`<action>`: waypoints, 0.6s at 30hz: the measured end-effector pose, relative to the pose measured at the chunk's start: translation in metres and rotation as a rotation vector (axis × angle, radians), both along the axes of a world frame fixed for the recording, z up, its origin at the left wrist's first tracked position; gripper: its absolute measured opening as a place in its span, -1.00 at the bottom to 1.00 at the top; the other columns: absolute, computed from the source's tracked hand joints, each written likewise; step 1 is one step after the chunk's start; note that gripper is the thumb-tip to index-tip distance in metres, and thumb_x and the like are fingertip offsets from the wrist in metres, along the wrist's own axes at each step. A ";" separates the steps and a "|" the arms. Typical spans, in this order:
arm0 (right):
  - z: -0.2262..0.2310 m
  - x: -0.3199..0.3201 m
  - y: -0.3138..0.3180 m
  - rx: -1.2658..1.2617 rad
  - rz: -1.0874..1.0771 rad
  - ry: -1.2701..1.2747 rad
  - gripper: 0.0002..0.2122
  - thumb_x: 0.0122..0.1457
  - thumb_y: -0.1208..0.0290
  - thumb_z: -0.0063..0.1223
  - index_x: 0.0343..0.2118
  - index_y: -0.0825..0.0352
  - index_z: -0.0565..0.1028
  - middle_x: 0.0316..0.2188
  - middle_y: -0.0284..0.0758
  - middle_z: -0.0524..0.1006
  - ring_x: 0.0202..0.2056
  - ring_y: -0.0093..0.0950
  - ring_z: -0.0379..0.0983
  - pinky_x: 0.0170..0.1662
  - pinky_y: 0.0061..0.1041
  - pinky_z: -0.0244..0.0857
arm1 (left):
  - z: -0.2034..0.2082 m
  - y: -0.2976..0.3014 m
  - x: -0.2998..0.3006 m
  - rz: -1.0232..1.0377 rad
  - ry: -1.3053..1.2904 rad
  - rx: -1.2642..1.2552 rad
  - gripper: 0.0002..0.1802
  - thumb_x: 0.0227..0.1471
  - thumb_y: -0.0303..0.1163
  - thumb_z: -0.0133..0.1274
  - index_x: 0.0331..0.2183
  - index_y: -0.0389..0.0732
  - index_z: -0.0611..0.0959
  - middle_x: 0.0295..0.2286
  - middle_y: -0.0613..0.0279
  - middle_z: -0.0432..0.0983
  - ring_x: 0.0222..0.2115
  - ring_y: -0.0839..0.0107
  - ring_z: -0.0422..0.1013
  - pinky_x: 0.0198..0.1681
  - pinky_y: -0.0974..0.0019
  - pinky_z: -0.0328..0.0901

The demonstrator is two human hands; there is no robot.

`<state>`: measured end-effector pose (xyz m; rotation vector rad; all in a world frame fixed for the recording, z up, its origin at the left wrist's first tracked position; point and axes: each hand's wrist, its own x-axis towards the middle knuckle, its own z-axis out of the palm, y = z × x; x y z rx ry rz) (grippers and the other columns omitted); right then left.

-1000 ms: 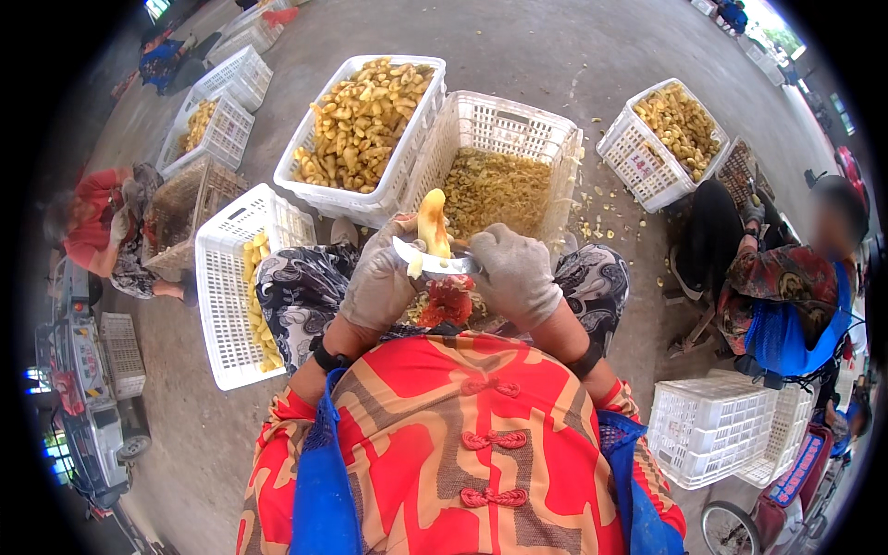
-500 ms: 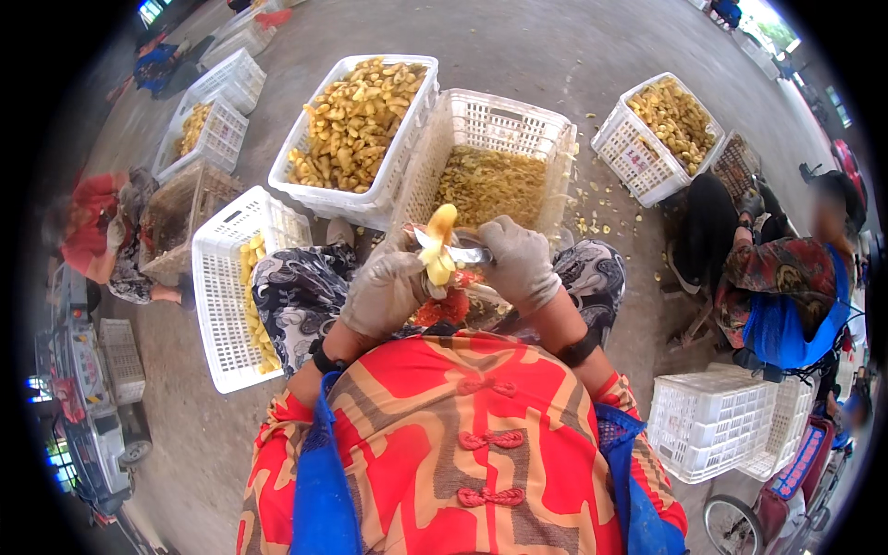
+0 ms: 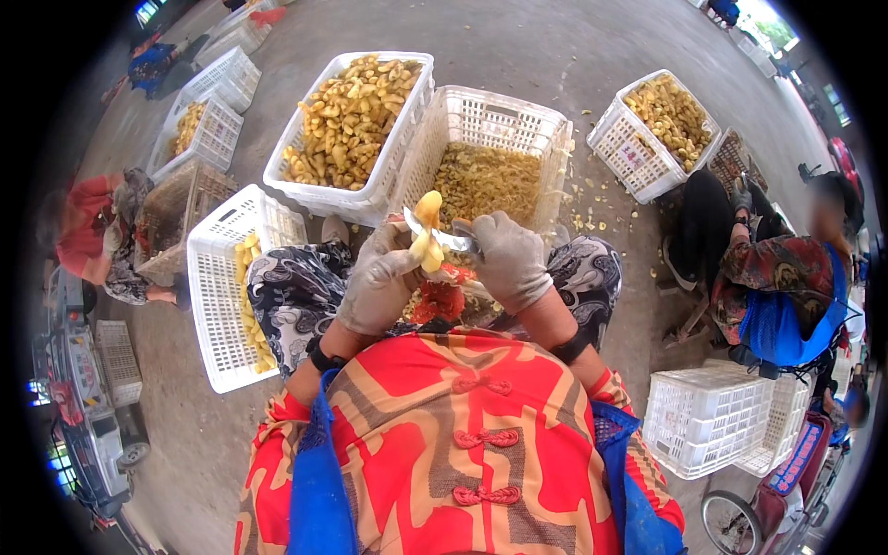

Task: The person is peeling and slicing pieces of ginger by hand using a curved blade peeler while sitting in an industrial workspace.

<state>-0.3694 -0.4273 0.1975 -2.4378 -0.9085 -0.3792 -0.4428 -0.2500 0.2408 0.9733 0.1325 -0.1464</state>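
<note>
Head view: grey concrete floor (image 3: 518,42) spreads around the seated person, whose red-and-tan patterned top (image 3: 407,444) fills the lower middle. On the right, a co-worker in a blue vest (image 3: 786,333) sits beside a white crate of yellow-brown roots, with more white crates (image 3: 698,421) stacked nearer. Just ahead of the knees stand two crates touching side by side: the left one, a white crate (image 3: 314,197), is heaped with yellow-brown roots, while the right one, a dingier crate (image 3: 546,139), holds a layer of scraps (image 3: 476,190). A tilted crate (image 3: 217,287) with paler yellow pieces lies against the left leg. These all sit slightly farther left in view than half a second ago. Both hands are gloved and closed: the left hand (image 3: 379,282) grips the base of a root, and the right hand (image 3: 511,262) is wrapped round the handle of a knife (image 3: 455,243). Its blade slants across the root, tip showing on the left; a second ago it lay more level and lower. The yellow root (image 3: 428,208) stands upright between the hands, having leaned right half a second earlier.
</note>
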 end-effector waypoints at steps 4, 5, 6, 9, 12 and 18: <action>0.001 0.000 0.000 0.041 0.061 0.114 -0.87 0.02 0.36 0.06 -0.46 0.29 0.41 -0.53 -0.22 0.46 -0.47 -0.26 0.47 -0.46 -0.30 0.34 | -0.002 0.002 0.002 0.006 0.016 -0.001 -0.27 -0.19 -0.24 0.20 0.03 -0.26 0.32 -0.21 0.17 0.41 -0.24 0.36 0.43 -0.21 0.33 0.39; 0.005 -0.002 0.000 0.083 0.112 0.231 -0.88 0.04 0.37 0.07 -0.46 0.30 0.42 -0.54 -0.22 0.47 -0.47 -0.30 0.48 -0.45 -0.33 0.34 | -0.002 0.002 0.002 0.014 0.027 -0.006 -0.28 -0.18 -0.25 0.19 0.02 -0.27 0.32 -0.21 0.15 0.41 -0.25 0.36 0.43 -0.23 0.34 0.40; 0.007 -0.004 -0.002 0.123 0.158 0.351 -0.88 0.05 0.38 0.08 -0.45 0.31 0.43 -0.55 -0.22 0.48 -0.47 -0.34 0.49 -0.44 -0.36 0.34 | -0.002 0.002 0.003 -0.023 0.020 -0.030 -0.28 -0.18 -0.27 0.19 0.02 -0.27 0.32 -0.21 0.14 0.42 -0.26 0.35 0.44 -0.23 0.34 0.40; 0.001 -0.005 -0.004 0.332 0.268 0.743 -0.88 0.06 0.42 0.14 -0.40 0.33 0.47 -0.59 -0.23 0.47 -0.50 -0.49 0.47 -0.41 -0.47 0.32 | -0.003 0.010 0.006 -0.111 0.023 -0.126 -0.30 -0.17 -0.35 0.18 0.03 -0.29 0.32 -0.20 0.08 0.42 -0.28 0.33 0.45 -0.25 0.35 0.40; 0.019 0.000 -0.015 0.759 0.047 1.156 -0.88 0.04 0.46 0.16 -0.36 0.31 0.49 -0.62 -0.27 0.43 -0.54 -0.62 0.38 -0.41 -0.55 0.29 | -0.013 0.020 0.005 -0.147 0.072 -0.282 -0.33 -0.15 -0.42 0.15 0.03 -0.29 0.31 -0.18 0.03 0.42 -0.26 0.30 0.45 -0.25 0.36 0.40; 0.011 -0.011 -0.003 0.114 0.125 0.103 -0.86 -0.04 0.38 0.11 -0.44 0.26 0.41 -0.54 -0.26 0.46 -0.49 -0.22 0.46 -0.47 -0.28 0.32 | -0.019 0.013 0.002 -0.114 -0.111 -0.244 -0.48 0.05 -0.49 -0.08 0.07 -0.33 0.26 -0.05 -0.03 0.36 -0.07 0.24 0.38 -0.03 0.30 0.35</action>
